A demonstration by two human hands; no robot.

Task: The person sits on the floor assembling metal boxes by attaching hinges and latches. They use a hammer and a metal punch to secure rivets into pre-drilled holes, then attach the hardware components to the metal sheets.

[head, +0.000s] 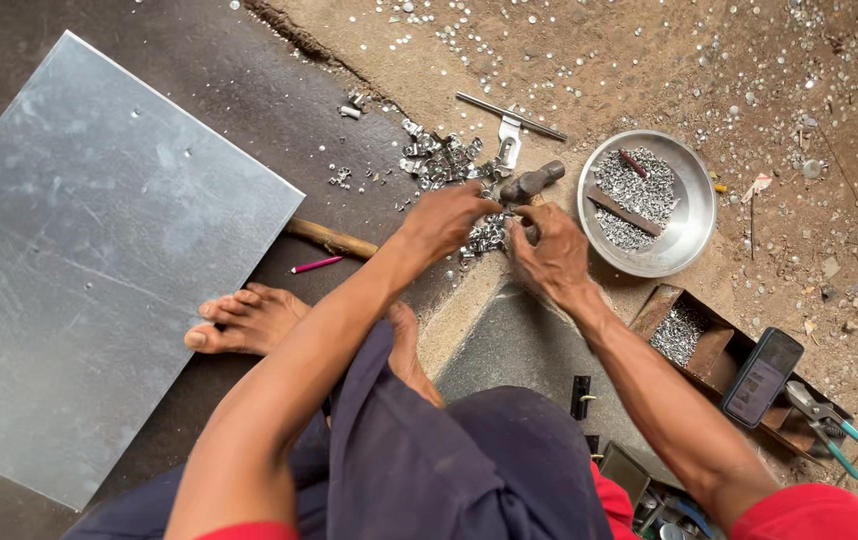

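Both hands meet over a heap of small shiny metal fittings (444,160) on the ground. My left hand (446,215) pinches into the near end of the heap, fingers curled on small metal pieces (487,236). My right hand (552,254) is closed beside it, fingers bent on the same pieces. A hammer (532,181) lies just beyond the fingertips, with its wooden handle (331,238) running left under my left wrist.
A round steel bowl (694,215) of small rivets sits right of the hands. A large metal sheet (79,250) lies at left, near a pink pen (317,264). A rusty tray (714,350), a phone (761,376) and pliers (829,425) are at right. My bare foot (249,318) rests below.
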